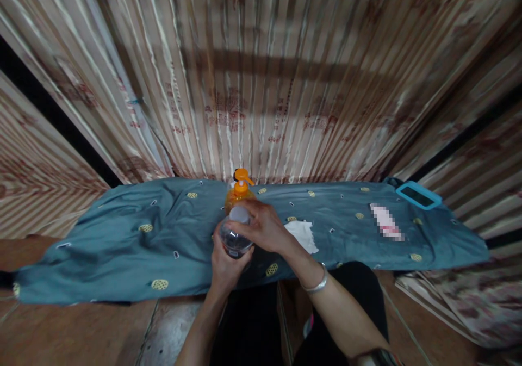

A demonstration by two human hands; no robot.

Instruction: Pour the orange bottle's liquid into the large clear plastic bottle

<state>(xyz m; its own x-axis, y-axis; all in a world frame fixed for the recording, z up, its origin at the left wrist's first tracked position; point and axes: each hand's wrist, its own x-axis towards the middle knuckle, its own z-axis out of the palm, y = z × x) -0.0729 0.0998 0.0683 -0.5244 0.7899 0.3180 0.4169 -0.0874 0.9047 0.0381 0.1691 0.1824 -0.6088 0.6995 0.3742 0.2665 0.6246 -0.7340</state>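
Note:
My left hand (224, 265) grips a small clear plastic bottle (234, 238) from below, holding it above the near edge of a teal patterned cloth (122, 241). My right hand (263, 225) closes over the bottle's white cap (239, 213) from above. Just behind the bottle an orange pump bottle (240, 189) stands upright on the cloth. A silver bangle (316, 283) sits on my right wrist.
A crumpled white tissue (302, 234) lies on the cloth right of my hands. A blue-framed phone (418, 194) rests at the cloth's far right end. Striped curtains (261, 72) hang behind. Brown floor (73, 333) lies in front.

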